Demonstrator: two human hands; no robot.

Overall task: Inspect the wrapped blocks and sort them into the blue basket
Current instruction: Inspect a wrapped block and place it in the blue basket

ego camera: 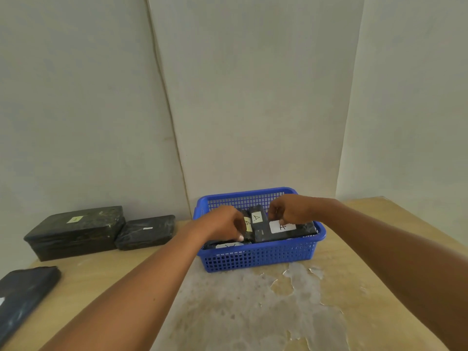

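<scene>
Both hands are down in the blue basket [258,259]. Left hand [222,224] has its grip curled round the yellow-labelled block [247,224]; right hand [288,210] curls its fingers at the 12 o'clock end of the block marked "A" [258,225], but whether it actually pinches it I can't tell. Another white-labelled block [291,229] lies at 3 o'clock of those, one more at 6 o'clock under my left wrist.

Step in hand, as I read it: seating and squaring blocks in the basket.

Still out on the table [354,262]: large wrapped block [76,231] and smaller wrapped block [147,231] at 9 o'clock of the basket, flat dark package [22,295] at 8 o'clock.

Next: let go, reach to 9 o'clock, check the label, bring it over.
</scene>
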